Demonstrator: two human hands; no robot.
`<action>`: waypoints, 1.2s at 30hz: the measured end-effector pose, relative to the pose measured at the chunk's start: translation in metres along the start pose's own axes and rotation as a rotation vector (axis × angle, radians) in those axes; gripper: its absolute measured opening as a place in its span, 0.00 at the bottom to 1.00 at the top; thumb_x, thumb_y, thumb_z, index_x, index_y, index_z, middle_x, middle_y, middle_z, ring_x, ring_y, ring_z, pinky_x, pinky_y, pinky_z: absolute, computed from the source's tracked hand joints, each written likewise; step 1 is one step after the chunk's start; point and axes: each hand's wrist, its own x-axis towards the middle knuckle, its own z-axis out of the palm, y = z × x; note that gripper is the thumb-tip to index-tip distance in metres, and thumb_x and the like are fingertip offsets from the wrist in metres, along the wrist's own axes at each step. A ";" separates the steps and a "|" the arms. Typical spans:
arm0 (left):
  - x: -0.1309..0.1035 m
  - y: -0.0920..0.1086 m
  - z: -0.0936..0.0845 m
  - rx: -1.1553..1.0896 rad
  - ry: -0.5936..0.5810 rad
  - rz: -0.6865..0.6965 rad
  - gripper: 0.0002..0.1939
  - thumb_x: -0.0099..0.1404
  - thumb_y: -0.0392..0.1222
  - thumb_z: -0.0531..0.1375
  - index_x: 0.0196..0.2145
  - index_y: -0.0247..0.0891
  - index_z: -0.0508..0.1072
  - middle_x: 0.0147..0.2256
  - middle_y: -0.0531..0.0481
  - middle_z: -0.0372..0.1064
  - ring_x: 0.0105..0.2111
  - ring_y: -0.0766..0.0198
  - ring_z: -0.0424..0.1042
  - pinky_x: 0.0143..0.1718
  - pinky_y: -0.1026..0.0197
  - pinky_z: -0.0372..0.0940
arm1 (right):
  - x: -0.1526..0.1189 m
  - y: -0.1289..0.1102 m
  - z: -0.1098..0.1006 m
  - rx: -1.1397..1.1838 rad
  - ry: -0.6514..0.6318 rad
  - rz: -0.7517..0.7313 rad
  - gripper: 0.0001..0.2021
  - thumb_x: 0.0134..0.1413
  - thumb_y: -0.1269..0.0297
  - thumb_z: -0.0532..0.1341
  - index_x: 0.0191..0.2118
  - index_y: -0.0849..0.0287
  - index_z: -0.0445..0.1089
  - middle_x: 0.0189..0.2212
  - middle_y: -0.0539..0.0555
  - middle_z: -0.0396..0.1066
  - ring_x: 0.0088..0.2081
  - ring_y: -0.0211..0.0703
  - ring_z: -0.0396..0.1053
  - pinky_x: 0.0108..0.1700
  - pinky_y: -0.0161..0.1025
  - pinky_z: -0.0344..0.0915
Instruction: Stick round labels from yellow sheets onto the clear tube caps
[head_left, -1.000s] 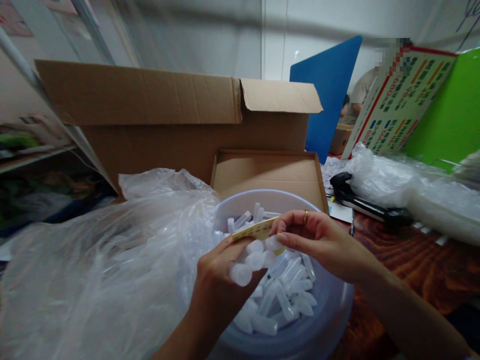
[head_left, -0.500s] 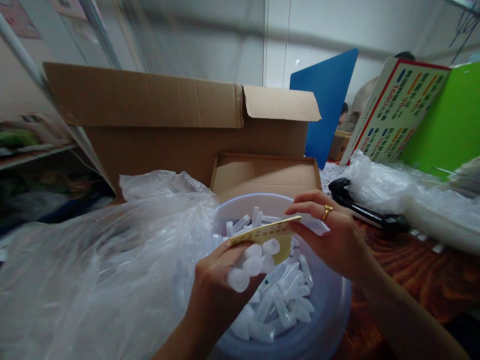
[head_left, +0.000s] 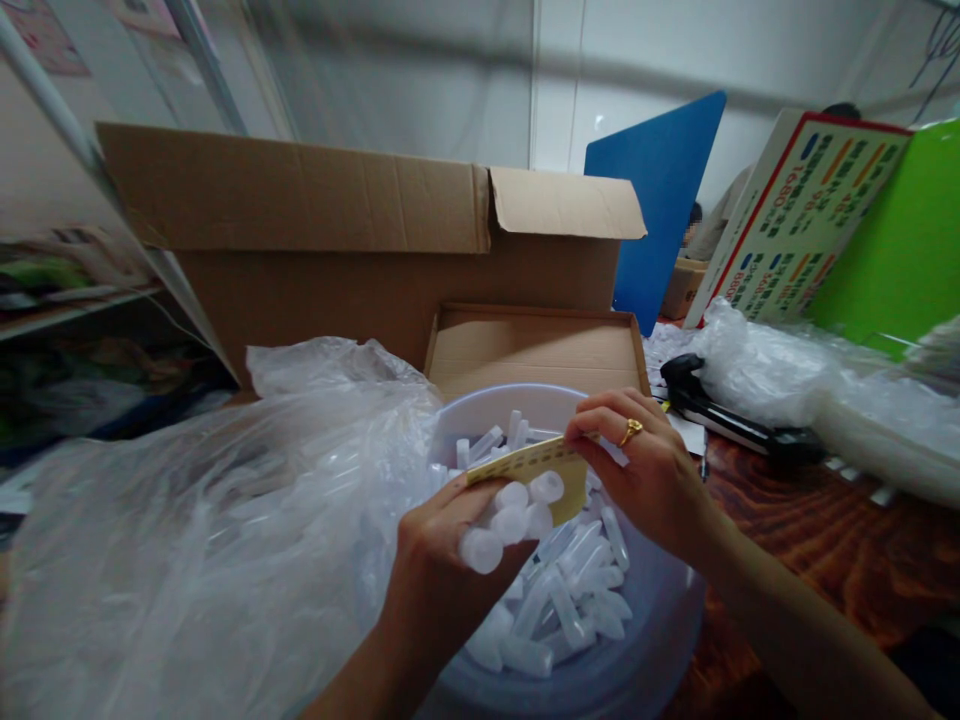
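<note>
My left hand [head_left: 431, 550] is closed around several white capped plastic tubes [head_left: 510, 523], their round ends facing me. The same hand grips the left end of a pale yellow sticker sheet [head_left: 571, 485] with a row of small dark marks. At the sheet's right end, my right hand [head_left: 649, 460], with a gold ring, pinches the edge between thumb and fingers. Both hands are over a bluish translucent plastic basin [head_left: 667, 640]. Loose clear and white plastic tubes [head_left: 559, 600] lie heaped in it. The left fingertips are hidden behind the tubes.
Crumpled clear plastic [head_left: 225, 530] spreads along the left. Behind the basin are a shallow cardboard tray [head_left: 532, 350] and a large carton [head_left: 360, 290]. A black device [head_left: 742, 425], bubble wrap [head_left: 780, 350] and a printed board [head_left: 810, 210] are at right; a person is partly visible beyond.
My right hand has shifted slightly left along the sheet's edge, its fingers more closed on it. My left hand still holds the tubes and sheet. The whole view has shifted slightly.
</note>
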 end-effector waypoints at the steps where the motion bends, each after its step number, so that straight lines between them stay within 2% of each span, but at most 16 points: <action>1: -0.001 0.000 0.001 0.000 0.006 -0.020 0.08 0.58 0.32 0.61 0.21 0.35 0.70 0.25 0.51 0.73 0.28 0.65 0.74 0.31 0.67 0.69 | 0.000 0.000 0.000 -0.016 0.008 -0.016 0.04 0.65 0.70 0.57 0.37 0.57 0.67 0.37 0.53 0.71 0.41 0.43 0.66 0.45 0.41 0.58; 6: -0.001 -0.002 0.002 -0.019 0.014 -0.088 0.10 0.55 0.31 0.61 0.19 0.35 0.68 0.19 0.55 0.68 0.20 0.70 0.68 0.23 0.69 0.64 | 0.002 -0.009 -0.009 0.003 0.004 -0.057 0.04 0.64 0.73 0.57 0.38 0.58 0.66 0.38 0.52 0.71 0.43 0.41 0.65 0.47 0.40 0.56; 9: 0.001 -0.003 0.001 -0.004 -0.026 -0.074 0.06 0.52 0.30 0.62 0.20 0.35 0.71 0.20 0.54 0.70 0.22 0.67 0.71 0.23 0.69 0.66 | 0.003 -0.017 -0.014 0.290 0.015 0.033 0.03 0.62 0.73 0.59 0.38 0.58 0.66 0.38 0.51 0.68 0.43 0.39 0.65 0.47 0.37 0.59; 10: 0.002 -0.003 0.001 0.000 -0.053 -0.055 0.04 0.52 0.30 0.62 0.22 0.34 0.73 0.22 0.53 0.72 0.24 0.65 0.73 0.25 0.68 0.67 | 0.003 -0.020 -0.015 0.431 -0.034 0.099 0.03 0.62 0.72 0.60 0.37 0.58 0.66 0.38 0.51 0.68 0.42 0.38 0.66 0.46 0.36 0.61; 12: 0.002 -0.003 0.000 0.001 -0.095 0.009 0.03 0.53 0.30 0.62 0.28 0.33 0.76 0.27 0.49 0.76 0.29 0.62 0.76 0.30 0.67 0.71 | 0.002 -0.024 -0.017 0.668 -0.214 0.255 0.03 0.60 0.70 0.61 0.34 0.59 0.67 0.36 0.50 0.68 0.39 0.36 0.66 0.43 0.33 0.62; 14: 0.002 -0.003 0.000 0.011 -0.105 0.087 0.06 0.55 0.30 0.61 0.33 0.31 0.77 0.32 0.45 0.77 0.33 0.60 0.78 0.35 0.65 0.73 | 0.002 -0.026 -0.017 0.776 -0.387 0.388 0.04 0.60 0.69 0.61 0.33 0.60 0.68 0.34 0.50 0.68 0.37 0.36 0.66 0.42 0.33 0.62; 16: 0.001 -0.002 0.001 0.038 -0.108 0.143 0.09 0.57 0.31 0.60 0.37 0.29 0.76 0.35 0.42 0.78 0.35 0.59 0.79 0.39 0.64 0.74 | 0.001 -0.027 -0.017 0.795 -0.458 0.465 0.03 0.60 0.69 0.61 0.34 0.61 0.68 0.33 0.51 0.69 0.37 0.37 0.66 0.41 0.34 0.61; 24: -0.001 -0.002 0.002 0.085 -0.134 0.189 0.11 0.60 0.30 0.59 0.41 0.29 0.75 0.39 0.40 0.77 0.39 0.61 0.78 0.43 0.65 0.73 | -0.002 -0.031 -0.011 0.724 -0.399 0.471 0.03 0.59 0.70 0.60 0.33 0.61 0.69 0.31 0.49 0.70 0.35 0.36 0.66 0.39 0.34 0.61; 36: -0.001 -0.002 0.001 0.112 -0.124 0.194 0.11 0.59 0.30 0.59 0.40 0.26 0.75 0.38 0.38 0.77 0.38 0.58 0.79 0.41 0.62 0.75 | 0.000 -0.034 -0.007 0.703 -0.376 0.514 0.02 0.58 0.70 0.61 0.33 0.61 0.69 0.31 0.49 0.70 0.35 0.37 0.65 0.39 0.36 0.59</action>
